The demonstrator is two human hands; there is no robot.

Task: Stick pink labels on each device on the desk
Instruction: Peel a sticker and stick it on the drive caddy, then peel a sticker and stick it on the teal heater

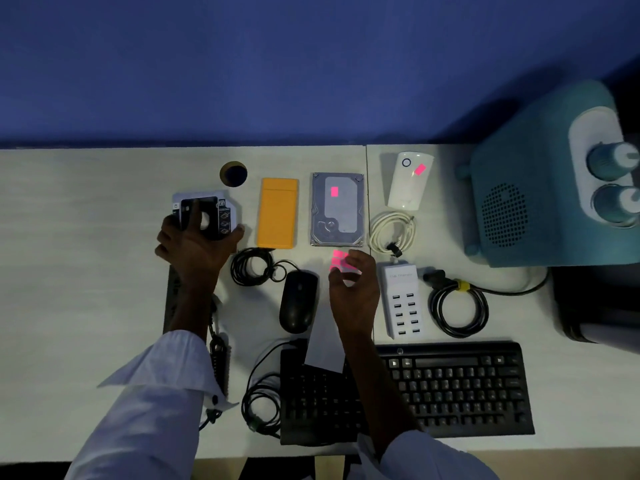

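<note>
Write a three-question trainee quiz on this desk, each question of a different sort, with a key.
1. True or false: the orange case bears no pink label.
2. Which two devices already bear a pink label? A) hard drive and white power bank; B) orange case and hard drive; C) orange case and white power bank.
3. Fill in: the ____ hand grips the black-and-white device.

Key: 1 true; 2 A; 3 left hand.
</note>
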